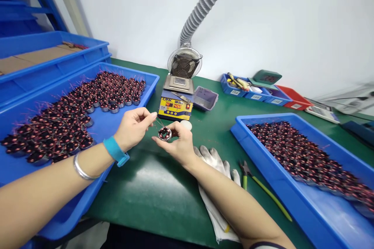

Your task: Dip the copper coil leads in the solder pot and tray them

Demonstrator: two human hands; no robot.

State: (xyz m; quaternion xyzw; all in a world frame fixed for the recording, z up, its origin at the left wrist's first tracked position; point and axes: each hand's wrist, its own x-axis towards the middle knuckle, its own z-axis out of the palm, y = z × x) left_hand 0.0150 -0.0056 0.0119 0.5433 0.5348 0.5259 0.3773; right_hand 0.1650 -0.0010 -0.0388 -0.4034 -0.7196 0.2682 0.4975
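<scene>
My right hand (179, 144) holds a small round wound coil (164, 133) in a metal ring between thumb and fingers, above the green table. My left hand (134, 125) pinches the coil's thin wire leads (159, 122) just left of and above it. On my left wrist sit a blue band (115, 150) and a silver bangle (82, 169). Both hands are in front of a yellow and blue solder pot (176, 103).
A blue tray (122, 118) at left and another blue tray (277, 186) at right hold several similar coils. White gloves (214, 159) and green-handled cutters (257, 183) lie near my right arm. A fume fan with a grey hose (184, 62) and small parts bins (257, 91) stand behind.
</scene>
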